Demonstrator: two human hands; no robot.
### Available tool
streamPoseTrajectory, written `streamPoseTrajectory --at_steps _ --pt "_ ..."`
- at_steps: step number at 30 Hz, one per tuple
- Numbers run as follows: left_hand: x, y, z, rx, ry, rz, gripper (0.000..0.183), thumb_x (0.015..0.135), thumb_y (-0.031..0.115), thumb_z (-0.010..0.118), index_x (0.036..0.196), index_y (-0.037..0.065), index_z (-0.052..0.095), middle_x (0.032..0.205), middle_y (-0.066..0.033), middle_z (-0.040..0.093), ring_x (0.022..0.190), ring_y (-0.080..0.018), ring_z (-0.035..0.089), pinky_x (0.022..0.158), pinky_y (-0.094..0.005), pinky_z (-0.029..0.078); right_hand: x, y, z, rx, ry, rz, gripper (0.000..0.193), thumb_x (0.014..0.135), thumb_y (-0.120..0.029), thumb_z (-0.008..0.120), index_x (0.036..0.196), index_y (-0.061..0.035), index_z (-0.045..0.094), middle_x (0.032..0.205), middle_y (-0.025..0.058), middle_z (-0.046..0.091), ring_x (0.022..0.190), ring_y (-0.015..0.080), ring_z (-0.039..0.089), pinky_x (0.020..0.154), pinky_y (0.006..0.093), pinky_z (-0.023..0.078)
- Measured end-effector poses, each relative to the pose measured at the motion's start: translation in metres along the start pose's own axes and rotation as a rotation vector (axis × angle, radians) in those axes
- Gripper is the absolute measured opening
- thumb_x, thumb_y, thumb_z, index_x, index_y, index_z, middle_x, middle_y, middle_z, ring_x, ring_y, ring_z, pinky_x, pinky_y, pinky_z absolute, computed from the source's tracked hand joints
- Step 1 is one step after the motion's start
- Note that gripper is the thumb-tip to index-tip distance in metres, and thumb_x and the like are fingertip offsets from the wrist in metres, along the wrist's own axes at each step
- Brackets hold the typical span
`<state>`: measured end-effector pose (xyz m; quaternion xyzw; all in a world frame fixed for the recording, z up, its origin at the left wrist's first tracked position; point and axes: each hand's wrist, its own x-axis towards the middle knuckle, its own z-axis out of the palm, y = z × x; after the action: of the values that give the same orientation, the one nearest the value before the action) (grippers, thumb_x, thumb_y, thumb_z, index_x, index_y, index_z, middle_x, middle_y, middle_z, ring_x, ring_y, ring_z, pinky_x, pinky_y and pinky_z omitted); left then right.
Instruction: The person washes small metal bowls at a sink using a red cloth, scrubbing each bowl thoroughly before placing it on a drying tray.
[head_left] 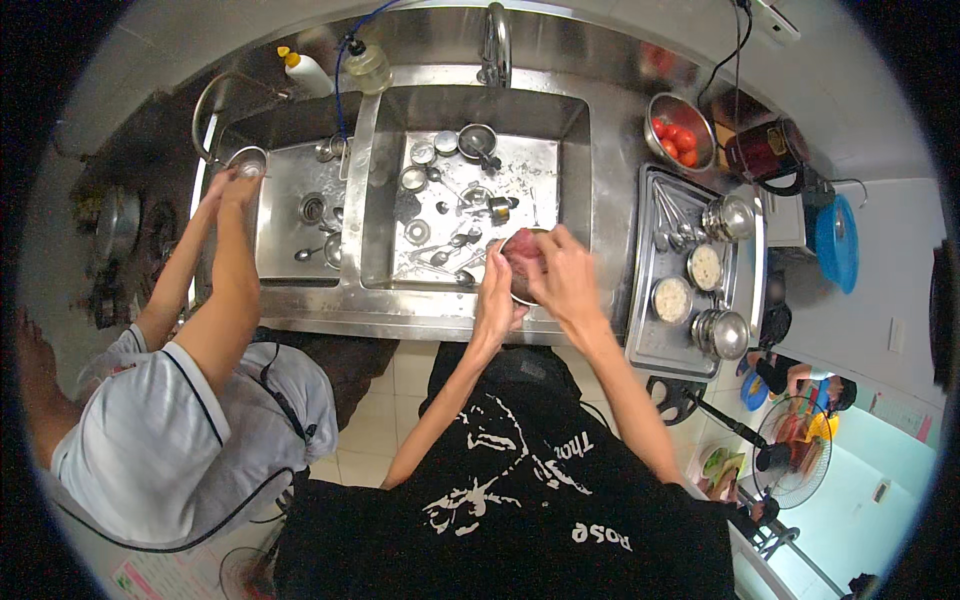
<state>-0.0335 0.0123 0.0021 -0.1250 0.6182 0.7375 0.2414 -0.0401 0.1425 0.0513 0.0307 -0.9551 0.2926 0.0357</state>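
Observation:
Over the front edge of the large sink basin, my left hand is closed round the side of a small round metal bowl. My right hand reaches into that bowl, its fingers bent against a reddish cloth-like scrubber. Part of the bowl is hidden behind my fingers. Below and beyond my hands, the wet basin floor holds several spoons, small round tins and a round metal cup.
At left, a co-worker's hands hold a metal bowl over the smaller basin. A tray at right carries stacked bowls, ladles and white-filled bowls. Behind it stands a bowl of tomatoes. The faucet rises at the back.

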Motion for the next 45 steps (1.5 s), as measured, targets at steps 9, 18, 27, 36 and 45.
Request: streamPoseTrajectory --at_steps 9,18,27,36,45 --pt "-0.021 0.02 -0.019 0.124 0.043 0.172 0.057 0.11 0.047 0.027 0.142 0.003 0.046 0.126 -0.0163 0.061 0.116 -0.0229 0.057 0.104 -0.0356 0.041 -0.005 -0.024 -0.028 -0.01 -0.072 -0.049 0.02 0.082 -0.01 0.065 0.101 -0.0019 0.065 0.094 0.0137 0.062 0.085 0.0374 0.064 0.073 0.0453 0.053" --pt "-0.037 0.031 -0.03 0.26 0.064 0.289 0.056 0.109 0.048 0.028 0.139 0.006 0.049 0.114 -0.0153 0.067 0.108 -0.0232 0.062 0.096 -0.0363 0.047 -0.03 -0.034 -0.022 0.287 -0.183 -0.07 0.017 0.088 -0.009 0.067 0.103 -0.002 0.064 0.097 0.0148 0.061 0.088 0.0344 0.066 0.075 0.0421 0.054" --pt "-0.042 0.031 -0.028 0.318 0.069 0.349 0.057 0.11 0.048 0.026 0.139 0.005 0.051 0.11 -0.0148 0.067 0.102 -0.0213 0.064 0.091 -0.0338 0.05 -0.038 -0.036 -0.018 0.343 -0.218 -0.025 0.026 0.089 -0.009 0.066 0.113 -0.0024 0.062 0.106 0.0183 0.06 0.091 0.0393 0.064 0.079 0.0456 0.053" --pt "-0.04 0.033 -0.02 0.31 0.076 0.325 0.054 0.11 0.044 0.029 0.14 0.004 0.049 0.112 -0.0157 0.066 0.101 -0.022 0.063 0.089 -0.0349 0.049 -0.041 -0.033 -0.023 0.364 -0.131 -0.089 0.034 0.088 -0.005 0.067 0.12 -0.0008 0.061 0.109 0.0192 0.063 0.099 0.0389 0.065 0.084 0.0436 0.052" --pt "-0.036 0.016 -0.015 -0.05 -0.026 0.189 0.067 0.108 0.055 0.022 0.145 0.002 0.04 0.129 -0.0139 0.057 0.111 -0.0215 0.06 0.095 -0.0334 0.049 -0.033 -0.036 -0.025 0.574 -0.159 -0.07 0.025 0.084 0.002 0.065 0.109 0.002 0.063 0.103 0.0198 0.062 0.094 0.035 0.067 0.082 0.0414 0.055"
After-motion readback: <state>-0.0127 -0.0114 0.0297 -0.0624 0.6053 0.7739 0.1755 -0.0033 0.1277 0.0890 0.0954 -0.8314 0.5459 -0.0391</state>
